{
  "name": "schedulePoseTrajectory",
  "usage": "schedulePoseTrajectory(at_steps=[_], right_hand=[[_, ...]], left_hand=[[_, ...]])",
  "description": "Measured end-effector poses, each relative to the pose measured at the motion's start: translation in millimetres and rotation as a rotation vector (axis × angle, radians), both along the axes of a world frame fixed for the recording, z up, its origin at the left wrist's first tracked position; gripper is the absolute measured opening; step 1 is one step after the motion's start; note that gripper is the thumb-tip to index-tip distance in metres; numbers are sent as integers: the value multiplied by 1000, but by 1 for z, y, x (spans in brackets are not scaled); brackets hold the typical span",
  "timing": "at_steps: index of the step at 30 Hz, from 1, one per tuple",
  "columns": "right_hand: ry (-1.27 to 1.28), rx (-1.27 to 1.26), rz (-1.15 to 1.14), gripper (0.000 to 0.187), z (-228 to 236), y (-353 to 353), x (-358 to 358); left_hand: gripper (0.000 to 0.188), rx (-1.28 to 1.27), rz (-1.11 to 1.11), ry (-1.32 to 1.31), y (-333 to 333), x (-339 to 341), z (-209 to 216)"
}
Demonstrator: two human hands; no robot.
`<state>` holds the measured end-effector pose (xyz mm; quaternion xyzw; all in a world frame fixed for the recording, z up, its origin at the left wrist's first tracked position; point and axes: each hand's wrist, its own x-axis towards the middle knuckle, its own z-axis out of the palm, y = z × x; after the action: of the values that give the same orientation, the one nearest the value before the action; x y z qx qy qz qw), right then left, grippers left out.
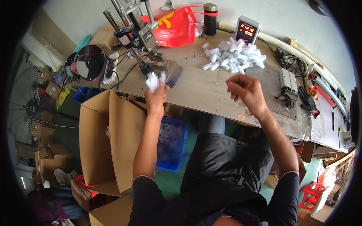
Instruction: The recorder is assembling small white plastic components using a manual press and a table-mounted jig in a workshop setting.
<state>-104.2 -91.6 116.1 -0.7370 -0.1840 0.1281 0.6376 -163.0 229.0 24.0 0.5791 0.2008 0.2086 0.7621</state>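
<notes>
Several small clear-white plastic pieces (pixel 152 81) are bunched in my left hand (pixel 155 98), which is closed around them beside the base of a metal bench press (pixel 162 64). My right hand (pixel 247 92) hovers over the table, right of the middle. Its fingers are loosely bent and apart, and nothing shows between them. Just beyond it lies a heap of similar white plastic pieces (pixel 235 56). The palm side of my right hand is hidden.
A digital counter (pixel 247 29) stands behind the heap, near a black flask (pixel 210 19) and a red bag (pixel 175 30). A metal fixture (pixel 288 88) sits at the right. Below the table's front edge are a cardboard box (pixel 126 150) and a blue bin (pixel 173 164) of pieces.
</notes>
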Motion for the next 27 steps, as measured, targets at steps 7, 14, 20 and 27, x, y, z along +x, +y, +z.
schedulePoseTrajectory(at_steps=[7, 14, 20, 27], right_hand=[[-231, -44, 16, 24, 58, 66, 79], [-524, -102, 26, 30, 116, 122, 118], [-647, -75, -175, 31, 167, 174, 107], [-1044, -32, -278, 40, 185, 216, 149]], left_hand=[[18, 27, -72, -5, 37, 41, 3], [31, 117, -186, 84, 53, 47, 9], [25, 150, -158, 62, 53, 51, 17], [15, 276, -77, 111, 44, 52, 25]])
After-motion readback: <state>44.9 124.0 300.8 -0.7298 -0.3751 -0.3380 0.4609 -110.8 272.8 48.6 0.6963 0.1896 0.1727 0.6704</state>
